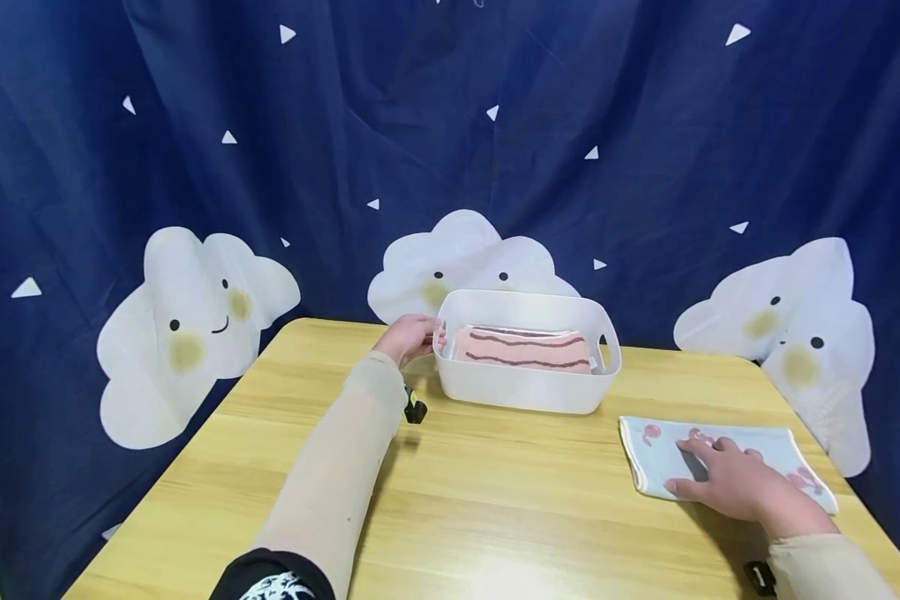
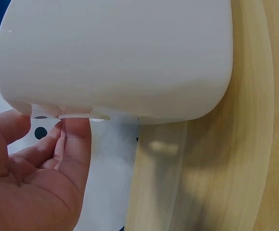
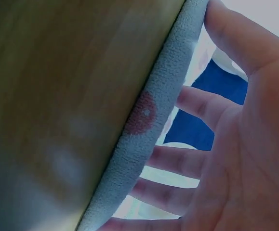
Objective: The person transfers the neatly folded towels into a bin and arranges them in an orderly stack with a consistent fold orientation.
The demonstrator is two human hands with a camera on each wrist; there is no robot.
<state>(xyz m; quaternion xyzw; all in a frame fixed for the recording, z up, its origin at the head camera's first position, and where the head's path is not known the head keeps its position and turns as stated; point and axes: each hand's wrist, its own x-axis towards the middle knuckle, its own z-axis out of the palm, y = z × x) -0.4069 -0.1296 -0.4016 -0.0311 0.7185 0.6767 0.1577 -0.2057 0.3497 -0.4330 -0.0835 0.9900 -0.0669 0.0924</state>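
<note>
A white plastic basket (image 1: 525, 392) stands toward the back of the table, with a folded pink towel (image 1: 525, 348) with dark wavy stripes inside it. My left hand (image 1: 412, 335) grips the basket's left end. In the left wrist view, the fingers (image 2: 76, 144) reach into the handle opening and the thumb lies at the rim. On the right, a folded light blue towel (image 1: 667, 467) with pink figures lies flat. My right hand (image 1: 738, 479) rests on it, fingers spread. Seen from the right wrist, the fingertips touch the top of the blue towel (image 3: 134, 159).
The light wooden table (image 1: 495, 483) extends in front of the basket and between the two arms. Behind its far edge hangs a dark blue curtain (image 1: 435, 125) with white clouds and triangles.
</note>
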